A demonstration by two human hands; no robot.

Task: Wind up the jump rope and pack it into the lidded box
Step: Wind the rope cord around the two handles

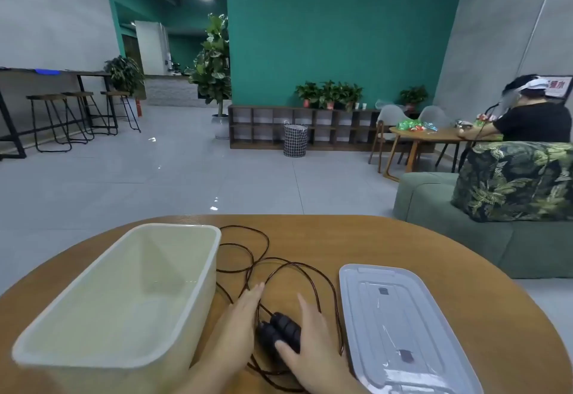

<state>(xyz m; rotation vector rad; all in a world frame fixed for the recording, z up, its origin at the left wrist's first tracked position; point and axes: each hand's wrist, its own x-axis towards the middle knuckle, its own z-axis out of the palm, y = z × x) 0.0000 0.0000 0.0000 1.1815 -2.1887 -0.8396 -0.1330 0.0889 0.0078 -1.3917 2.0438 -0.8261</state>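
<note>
The jump rope's two black handles [283, 330] lie side by side on the wooden table [434, 244], close to me. Its thin dark cord [263, 257] sprawls in loose loops toward the far edge. My left hand [238, 325] lies flat against the handles' left side, fingers straight. My right hand [310, 347] rests on their right side with the thumb across one handle. An open cream box [198, 288] stands at the left with nothing inside. Its translucent lid [400, 325] lies flat at the right.
A green sofa [465, 207] with a leaf-patterned cushion stands beyond the table at the right. Farther back a person sits at another wooden table [428, 133]. A low shelf with plants, a basket and bar stools line the far walls.
</note>
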